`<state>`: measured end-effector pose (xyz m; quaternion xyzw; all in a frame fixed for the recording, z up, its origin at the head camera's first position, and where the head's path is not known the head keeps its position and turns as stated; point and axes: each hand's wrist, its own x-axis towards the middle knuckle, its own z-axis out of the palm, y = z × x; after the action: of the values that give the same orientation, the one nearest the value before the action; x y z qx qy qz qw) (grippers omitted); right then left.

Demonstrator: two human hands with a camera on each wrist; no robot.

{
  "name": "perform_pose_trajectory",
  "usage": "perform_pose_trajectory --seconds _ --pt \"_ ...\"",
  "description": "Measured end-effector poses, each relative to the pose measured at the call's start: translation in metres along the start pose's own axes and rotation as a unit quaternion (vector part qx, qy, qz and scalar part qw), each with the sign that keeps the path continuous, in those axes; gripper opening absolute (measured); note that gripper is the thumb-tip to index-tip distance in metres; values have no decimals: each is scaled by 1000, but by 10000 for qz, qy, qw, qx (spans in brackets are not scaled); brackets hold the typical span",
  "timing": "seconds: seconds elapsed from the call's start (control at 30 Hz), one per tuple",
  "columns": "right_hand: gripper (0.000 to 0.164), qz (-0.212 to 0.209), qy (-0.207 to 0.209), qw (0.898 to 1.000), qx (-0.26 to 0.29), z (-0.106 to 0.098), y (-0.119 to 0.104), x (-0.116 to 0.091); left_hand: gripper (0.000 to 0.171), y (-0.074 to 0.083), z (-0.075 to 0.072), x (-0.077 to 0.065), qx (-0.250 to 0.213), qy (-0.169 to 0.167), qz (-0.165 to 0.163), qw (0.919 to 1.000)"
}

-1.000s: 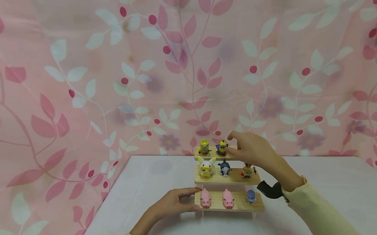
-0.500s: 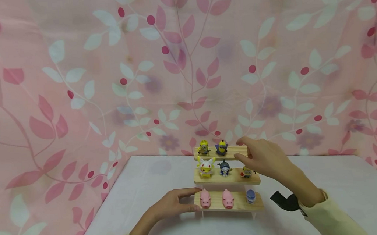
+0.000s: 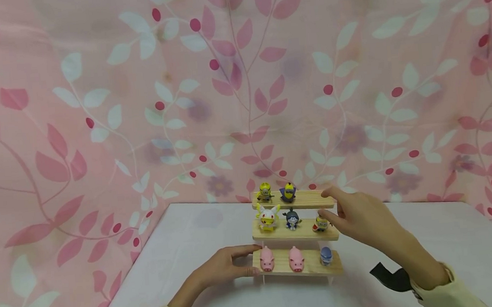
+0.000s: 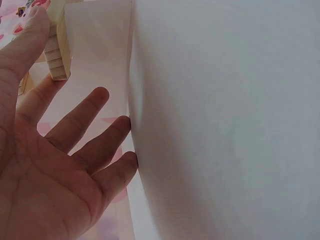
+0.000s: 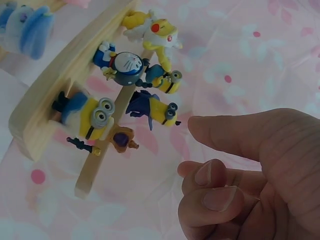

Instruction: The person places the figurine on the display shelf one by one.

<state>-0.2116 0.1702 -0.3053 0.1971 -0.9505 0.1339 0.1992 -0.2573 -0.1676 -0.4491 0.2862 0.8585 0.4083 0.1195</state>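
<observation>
A three-tier wooden display stand (image 3: 309,259) bears several small toy figures. At the left end of its lowest board my left hand (image 3: 224,269) pinches the wood; the left wrist view shows the thumb (image 4: 31,42) on one side of the board end (image 4: 59,60) and the index finger on the other, remaining fingers spread. My right hand (image 3: 366,218) hovers beside the stand's right side, holding nothing, its fingers loosely bent in the right wrist view. Nearest to it are a minion figure (image 3: 320,224) on the middle board and a caped minion (image 3: 288,192) on the top board.
Two pink pigs (image 3: 267,260) and a blue figure (image 3: 326,256) stand on the lowest board. A white-and-yellow figure (image 3: 268,218) and a dark-blue one (image 3: 292,219) share the middle board. Another minion (image 3: 265,192) is top left. Behind the white table (image 3: 151,276) hangs a pink floral cloth (image 3: 242,101).
My right hand has drawn away from the caped minion on the top board, moving right and slightly down. My left hand stays at the lowest board's end.
</observation>
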Motion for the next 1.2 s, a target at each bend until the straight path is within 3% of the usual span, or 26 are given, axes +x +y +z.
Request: perform_pose_trajectory --seconds 1.2 --pt "33 593 -250 9977 -229 2 46 -57 54 -2 1 -1 14 59 49 10000"
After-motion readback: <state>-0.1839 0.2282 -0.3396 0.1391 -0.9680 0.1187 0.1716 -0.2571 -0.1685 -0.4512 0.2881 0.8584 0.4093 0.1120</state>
